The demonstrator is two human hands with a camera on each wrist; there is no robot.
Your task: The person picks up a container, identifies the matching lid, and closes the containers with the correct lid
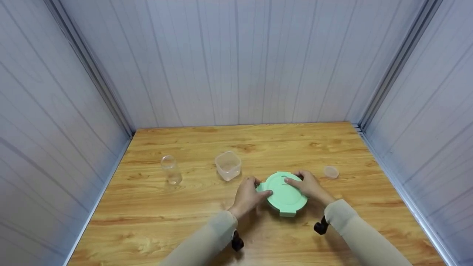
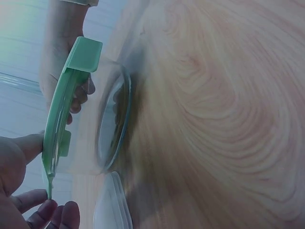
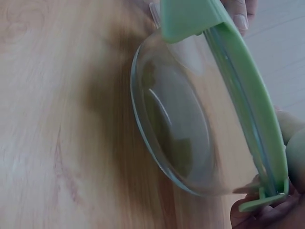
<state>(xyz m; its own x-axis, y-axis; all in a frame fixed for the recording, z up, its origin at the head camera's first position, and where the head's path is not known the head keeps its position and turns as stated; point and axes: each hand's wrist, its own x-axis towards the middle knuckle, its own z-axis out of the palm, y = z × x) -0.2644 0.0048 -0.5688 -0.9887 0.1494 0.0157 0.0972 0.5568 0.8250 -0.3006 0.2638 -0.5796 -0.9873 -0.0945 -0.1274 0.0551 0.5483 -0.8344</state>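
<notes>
- The green lid [image 1: 284, 195] sits on a glass bowl [image 3: 181, 119], in front and right of the square tub [image 1: 228, 166].
- Left hand [image 1: 247, 196], tub side: thumb and fingers pinch the lid's flap.
- Right hand [image 1: 311, 187], farther from the tub: fingers curled round the edge.

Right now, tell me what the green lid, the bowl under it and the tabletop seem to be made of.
Green lid: probably plastic, opaque and matte, evenly coloured with moulded-looking edges.
Bowl: likely glass, clear and glossy, with a bright streak and bluish edge; clear plastic possible.
Tabletop: wood or printed laminate, slightly shiny; grain shows.
</notes>
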